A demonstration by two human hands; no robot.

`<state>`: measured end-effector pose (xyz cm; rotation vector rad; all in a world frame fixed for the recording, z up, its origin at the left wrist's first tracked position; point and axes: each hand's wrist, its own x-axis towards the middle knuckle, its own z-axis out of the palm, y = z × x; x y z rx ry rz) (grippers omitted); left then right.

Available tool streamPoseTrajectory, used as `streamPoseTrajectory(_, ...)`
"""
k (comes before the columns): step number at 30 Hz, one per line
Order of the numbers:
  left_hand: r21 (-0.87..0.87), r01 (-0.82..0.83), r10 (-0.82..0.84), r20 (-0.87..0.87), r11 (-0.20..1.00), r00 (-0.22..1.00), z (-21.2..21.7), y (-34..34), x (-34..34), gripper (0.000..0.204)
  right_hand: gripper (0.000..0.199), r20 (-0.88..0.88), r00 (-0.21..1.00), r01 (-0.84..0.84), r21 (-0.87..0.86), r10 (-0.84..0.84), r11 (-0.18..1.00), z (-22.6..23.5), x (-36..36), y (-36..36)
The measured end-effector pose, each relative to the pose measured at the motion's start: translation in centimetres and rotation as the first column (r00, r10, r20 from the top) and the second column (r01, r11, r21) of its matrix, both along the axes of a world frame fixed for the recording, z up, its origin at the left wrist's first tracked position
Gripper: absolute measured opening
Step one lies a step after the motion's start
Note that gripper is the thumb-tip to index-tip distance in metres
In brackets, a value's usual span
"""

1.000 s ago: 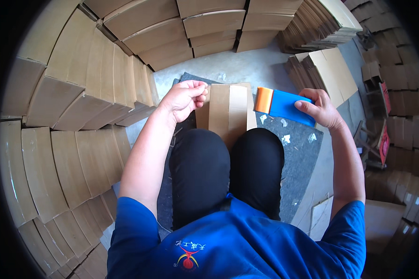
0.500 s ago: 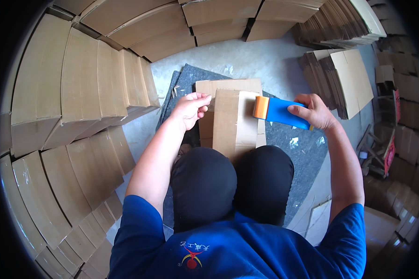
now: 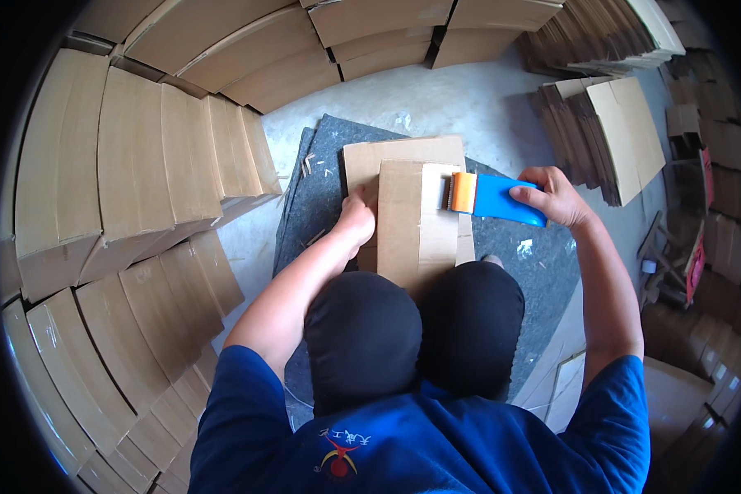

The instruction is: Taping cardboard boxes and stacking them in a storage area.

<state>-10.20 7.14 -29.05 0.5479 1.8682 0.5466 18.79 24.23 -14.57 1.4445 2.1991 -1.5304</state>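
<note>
We see a flat, folded cardboard box of plain brown colour, with a matte, smooth surface and straight cut edges. It lies on a dark grey felt-like mat, rough in texture, which is spread on the pale concrete floor, and its near end sits just in front of our knees in black trousers. A lighter strip runs along the middle of the box, beside its centre seam. Our left hand rests on the left part of the cardboard with the fingers bent and pressing down; its grip is nearly closed but holds nothing, it only touches the surface. Our right hand holds a blue plastic tape dispenser with an orange front piece; here the grip is wrapped tightly around the back of the blue body, fingers on top. The orange end touches the right part of the box, near its upper edge. Around us stand many stacks of flat brown cartons, leaning in rows on the left and at the top, and another pile of cardboard sheets lies to the right, well apart from the mat.
</note>
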Motion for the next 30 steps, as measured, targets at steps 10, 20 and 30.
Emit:
streamPoseTrajectory(10,0.368,0.657,-0.495,-0.446,0.658,0.746,7.5,8.1,-0.7,0.040,0.058,-0.013,0.998,-0.055,0.020,0.055,0.998,-0.3,0.5,0.2)
streamPoseTrajectory(20,0.468,0.514,-0.466,-0.224,0.719,0.856,5.2,8.7,-0.8,0.031,0.055,-0.017,0.994,-0.110,0.074,0.112,0.991,0.2,1.4,0.7)
streamPoseTrajectory(30,0.450,0.367,-0.400,-0.024,0.814,0.916,4.6,9.2,-0.6,0.021,0.057,0.236,0.965,-0.145,0.113,0.115,0.983,-1.1,6.6,2.7)
